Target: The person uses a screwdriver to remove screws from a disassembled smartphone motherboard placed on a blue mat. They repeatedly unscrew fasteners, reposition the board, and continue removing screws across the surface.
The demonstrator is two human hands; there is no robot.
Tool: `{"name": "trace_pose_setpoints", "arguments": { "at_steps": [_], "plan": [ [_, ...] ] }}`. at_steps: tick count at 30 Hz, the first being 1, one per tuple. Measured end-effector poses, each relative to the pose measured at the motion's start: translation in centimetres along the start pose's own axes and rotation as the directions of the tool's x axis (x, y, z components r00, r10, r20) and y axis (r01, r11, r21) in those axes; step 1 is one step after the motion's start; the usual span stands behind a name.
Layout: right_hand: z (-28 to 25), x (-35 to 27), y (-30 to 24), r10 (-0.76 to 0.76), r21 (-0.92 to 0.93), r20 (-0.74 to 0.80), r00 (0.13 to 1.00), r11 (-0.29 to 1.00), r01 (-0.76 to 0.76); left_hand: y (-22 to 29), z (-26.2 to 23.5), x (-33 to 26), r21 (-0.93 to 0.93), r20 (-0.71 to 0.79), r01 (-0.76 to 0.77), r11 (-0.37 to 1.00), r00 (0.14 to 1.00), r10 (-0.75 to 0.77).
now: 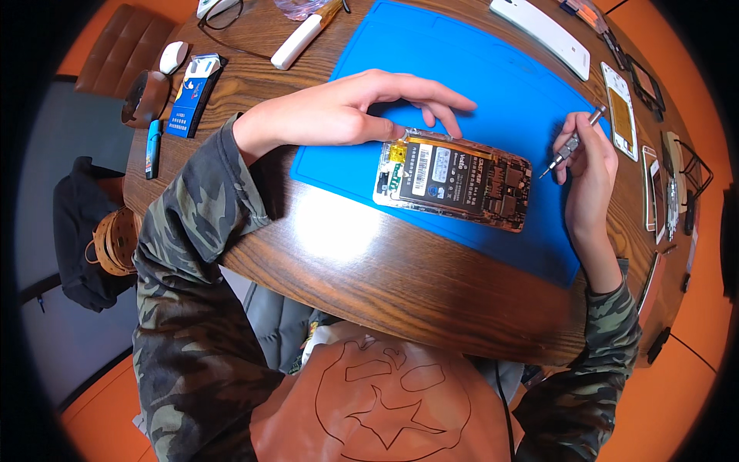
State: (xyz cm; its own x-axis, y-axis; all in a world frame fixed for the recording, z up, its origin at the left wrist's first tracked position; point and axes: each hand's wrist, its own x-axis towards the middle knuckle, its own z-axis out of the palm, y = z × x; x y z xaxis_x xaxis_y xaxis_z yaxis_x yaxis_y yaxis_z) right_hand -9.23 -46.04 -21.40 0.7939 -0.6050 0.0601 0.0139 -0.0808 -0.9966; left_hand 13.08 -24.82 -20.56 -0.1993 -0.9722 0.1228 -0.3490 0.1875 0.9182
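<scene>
An opened phone [504, 189] lies on the blue work mat [416, 54], its dark battery and its circuit board exposed. My left hand [346, 112] reaches across its far left side. The thumb touches the phone's edge, the index finger stretches out over the mat, and the other fingers bend near the far edge. To the right of the phone, my right hand [593, 165] grips a small metal screwdriver [570, 146]. The screwdriver's tip points down and left, apart from the phone.
On the wooden table [308, 277], a blue box [192, 100], a blue lighter [153, 150], a brown bowl [144, 100] and eyeglasses [221, 21] stand at the left. A white phone [543, 35] lies at the mat's far right; a phone frame [620, 112] and other phone parts line the right side.
</scene>
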Motion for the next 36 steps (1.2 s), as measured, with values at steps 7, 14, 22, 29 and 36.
{"name": "trace_pose_setpoints", "arguments": {
  "at_steps": [7,14,22,29,36],
  "plan": [
    [-0.1,0.0,0.0,0.003,0.006,0.013,1.000,1.000,-0.003,0.1,0.0,0.1,0.034,0.009,-0.006,0.999,1.000,0.006],
    [-0.2,0.0,0.0,-0.020,0.006,0.033,0.999,1.000,0.020,-0.1,0.9,0.3,0.154,-0.096,-0.013,0.988,0.995,0.028],
    [0.0,0.0,0.2,-0.016,0.024,0.016,1.000,1.000,0.015,0.2,0.7,0.2,0.267,-0.127,0.029,0.963,0.992,0.005],
    [0.1,0.1,0.2,0.008,0.030,0.005,1.000,1.000,-0.008,0.8,3.5,1.9,0.605,-0.243,0.041,0.795,0.960,0.135],
    [0.2,0.2,0.3,-0.017,0.041,0.012,1.000,0.999,0.017,0.8,4.2,3.3,0.620,-0.280,0.079,0.780,0.952,0.127]
  ]
}}
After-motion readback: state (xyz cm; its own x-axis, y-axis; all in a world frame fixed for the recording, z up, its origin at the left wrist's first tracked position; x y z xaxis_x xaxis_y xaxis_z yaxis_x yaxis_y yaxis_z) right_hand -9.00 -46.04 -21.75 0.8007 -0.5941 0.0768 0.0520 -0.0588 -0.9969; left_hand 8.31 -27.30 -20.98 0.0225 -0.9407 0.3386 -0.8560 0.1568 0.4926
